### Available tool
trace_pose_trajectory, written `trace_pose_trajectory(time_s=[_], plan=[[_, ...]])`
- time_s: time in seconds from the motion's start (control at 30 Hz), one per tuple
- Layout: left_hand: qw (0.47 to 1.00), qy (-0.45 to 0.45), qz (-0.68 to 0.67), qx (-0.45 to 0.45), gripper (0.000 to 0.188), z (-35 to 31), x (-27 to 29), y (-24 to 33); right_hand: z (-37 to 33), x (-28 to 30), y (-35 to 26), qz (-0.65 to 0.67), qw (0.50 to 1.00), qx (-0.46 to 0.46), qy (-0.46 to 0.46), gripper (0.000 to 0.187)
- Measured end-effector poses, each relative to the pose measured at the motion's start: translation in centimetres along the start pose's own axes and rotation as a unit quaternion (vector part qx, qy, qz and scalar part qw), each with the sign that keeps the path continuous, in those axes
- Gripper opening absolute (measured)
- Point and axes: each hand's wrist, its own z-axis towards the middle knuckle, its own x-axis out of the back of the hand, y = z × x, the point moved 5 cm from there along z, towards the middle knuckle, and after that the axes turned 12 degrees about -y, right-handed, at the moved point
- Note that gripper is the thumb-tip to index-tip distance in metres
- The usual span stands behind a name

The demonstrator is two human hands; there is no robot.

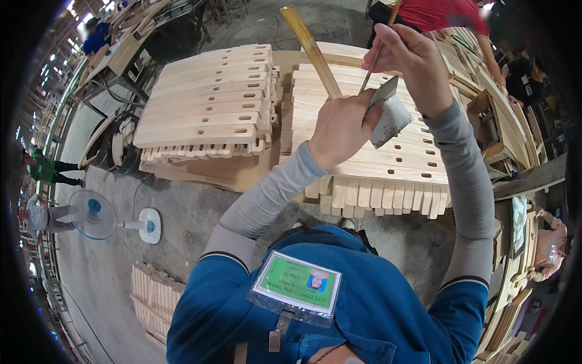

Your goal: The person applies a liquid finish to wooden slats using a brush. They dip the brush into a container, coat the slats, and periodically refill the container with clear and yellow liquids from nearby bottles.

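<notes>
My left hand [345,130] is closed round a long yellowish stick [312,53], which slants up and away to the left. At the thumb side of the same hand is a grey, flat, bent piece [391,118] with dark specks along its lower edge; its kind is unclear. Raised to the right, my right hand [415,67] pinches a thin brown stick [377,59] whose lower end reaches down behind the left hand's fingers. Both hands are above a stack of pale wooden slats [370,164] with oval slots.
Another stack of slotted slats [206,97] lies to the left on brown board. A standing fan [94,212] and a lower slat pile [157,297] are at the left. People work around, one in red [439,15] at the far right. Wooden parts [485,127] crowd the right side.
</notes>
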Motion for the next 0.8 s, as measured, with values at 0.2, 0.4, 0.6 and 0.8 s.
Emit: trace_pose_trajectory(time_s=[0.2, 0.4, 0.6, 0.8], plan=[[0.999, 0.022, -0.040, 0.001, 0.015, 1.8, -3.8, -0.5, 0.2, -0.5, 1.9, -0.302, 0.945, 0.010, -0.128, 0.021], [0.992, 0.009, -0.098, 0.076, 0.030, 4.2, -7.8, 0.7, -0.9, 15.0, 1.9, 0.160, 0.984, 0.057, 0.058, 0.013], [0.959, 0.213, -0.162, 0.094, 0.028, 4.0, -5.0, -1.5, -7.6, 23.7, 10.9, 0.160, 0.978, -0.110, 0.074, 0.024], [0.935, 0.266, -0.206, 0.116, 0.028, 2.6, -4.0, -2.3, -13.1, 24.0, 15.3, 0.364, 0.907, -0.153, 0.144, 0.029]])
